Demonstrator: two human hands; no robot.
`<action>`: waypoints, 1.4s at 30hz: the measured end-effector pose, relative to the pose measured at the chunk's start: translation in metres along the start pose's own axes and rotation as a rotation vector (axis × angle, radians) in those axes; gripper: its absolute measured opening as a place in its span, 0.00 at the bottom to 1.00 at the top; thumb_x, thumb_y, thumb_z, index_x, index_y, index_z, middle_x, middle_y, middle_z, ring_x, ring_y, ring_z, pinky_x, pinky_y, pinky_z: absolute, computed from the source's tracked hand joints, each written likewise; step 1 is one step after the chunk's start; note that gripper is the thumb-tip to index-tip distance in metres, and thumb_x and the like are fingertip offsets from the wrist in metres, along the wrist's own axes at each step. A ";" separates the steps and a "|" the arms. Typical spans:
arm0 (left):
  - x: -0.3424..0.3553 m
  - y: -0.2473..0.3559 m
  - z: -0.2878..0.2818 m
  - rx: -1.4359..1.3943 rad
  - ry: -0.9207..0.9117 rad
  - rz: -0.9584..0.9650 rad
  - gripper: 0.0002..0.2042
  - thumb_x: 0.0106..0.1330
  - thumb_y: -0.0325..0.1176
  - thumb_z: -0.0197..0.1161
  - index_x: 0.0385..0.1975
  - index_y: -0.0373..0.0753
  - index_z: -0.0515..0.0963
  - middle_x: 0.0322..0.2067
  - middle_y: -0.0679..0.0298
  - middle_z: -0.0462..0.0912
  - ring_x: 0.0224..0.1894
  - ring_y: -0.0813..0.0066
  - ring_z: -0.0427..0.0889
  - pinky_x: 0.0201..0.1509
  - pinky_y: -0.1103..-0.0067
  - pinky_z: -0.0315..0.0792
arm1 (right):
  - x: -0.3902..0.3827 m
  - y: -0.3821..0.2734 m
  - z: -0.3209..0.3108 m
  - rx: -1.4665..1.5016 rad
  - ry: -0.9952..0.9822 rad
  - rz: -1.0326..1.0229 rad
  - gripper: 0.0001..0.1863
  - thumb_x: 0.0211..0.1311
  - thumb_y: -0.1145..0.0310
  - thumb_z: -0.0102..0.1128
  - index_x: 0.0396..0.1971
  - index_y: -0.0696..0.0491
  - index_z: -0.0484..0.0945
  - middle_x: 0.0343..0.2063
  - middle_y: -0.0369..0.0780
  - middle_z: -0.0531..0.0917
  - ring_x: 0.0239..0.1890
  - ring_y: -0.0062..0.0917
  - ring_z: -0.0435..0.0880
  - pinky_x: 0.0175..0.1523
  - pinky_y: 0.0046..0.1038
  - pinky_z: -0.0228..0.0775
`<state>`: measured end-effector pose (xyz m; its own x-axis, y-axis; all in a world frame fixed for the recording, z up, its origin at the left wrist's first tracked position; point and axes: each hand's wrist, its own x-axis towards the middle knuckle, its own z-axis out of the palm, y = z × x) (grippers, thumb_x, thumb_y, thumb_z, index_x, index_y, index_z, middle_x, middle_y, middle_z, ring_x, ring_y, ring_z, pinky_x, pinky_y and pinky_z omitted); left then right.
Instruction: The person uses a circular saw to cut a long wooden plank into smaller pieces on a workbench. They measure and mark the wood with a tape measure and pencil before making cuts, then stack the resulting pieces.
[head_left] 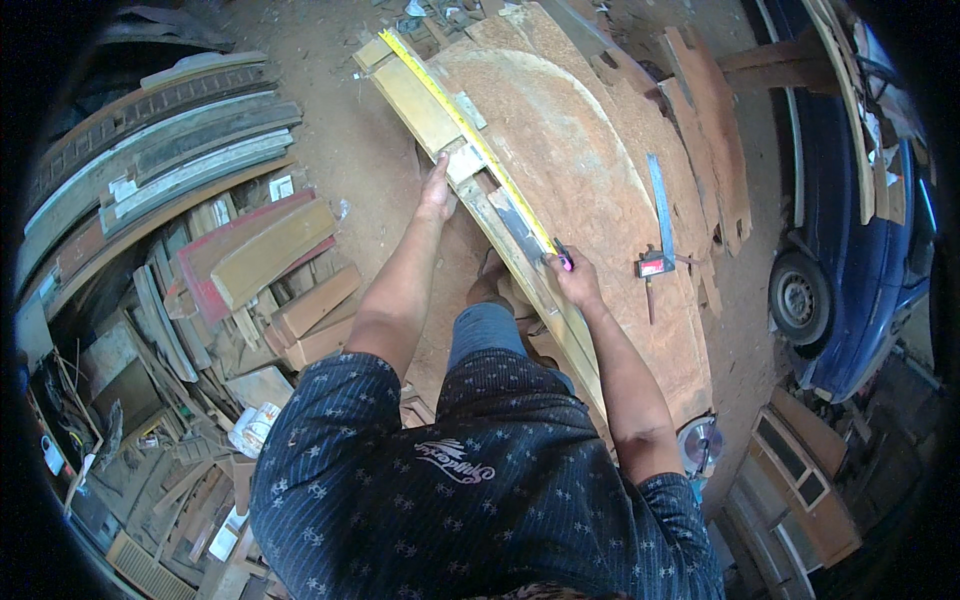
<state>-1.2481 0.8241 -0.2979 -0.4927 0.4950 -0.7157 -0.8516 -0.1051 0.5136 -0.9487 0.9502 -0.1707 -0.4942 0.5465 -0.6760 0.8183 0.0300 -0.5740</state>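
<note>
A long pale wooden board (415, 105) lies diagonally along the left edge of a dusty worktable, with an extended yellow tape measure (450, 105) along it. My left hand (437, 193) grips the board's left edge beside a short light block (465, 160). Lower down the board, my right hand (575, 275) is closed on the tape's pink-and-black case (562, 254), beside a dark grey strip in the board's middle. On the tabletop to the right lie a metal square (657, 200) and, across it, a clamp-like tool (656, 267) with a red-and-black part.
The worktable (570, 140) has loose boards along its right side. A circular saw blade (700, 440) is at its near right corner. Stacked planks (150, 130) and scrap panels (260, 245) fill the left floor. A blue car (860, 320) and leaning panels (800, 480) stand right.
</note>
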 end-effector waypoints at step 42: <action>-0.015 -0.028 0.139 0.863 0.738 0.181 0.45 0.56 0.47 0.76 0.66 0.25 0.59 0.61 0.41 0.69 0.63 0.48 0.72 0.67 0.61 0.70 | 0.017 -0.069 -0.614 -0.967 1.282 -0.090 0.38 0.64 0.39 0.62 0.53 0.63 0.79 0.50 0.58 0.83 0.56 0.53 0.80 0.62 0.48 0.68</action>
<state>-1.1921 0.9398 -0.2355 -0.8225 -0.1232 -0.5552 -0.4920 0.6439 0.5860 -0.8336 1.4714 0.1412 -0.3956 0.8054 0.4413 0.9169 0.3186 0.2403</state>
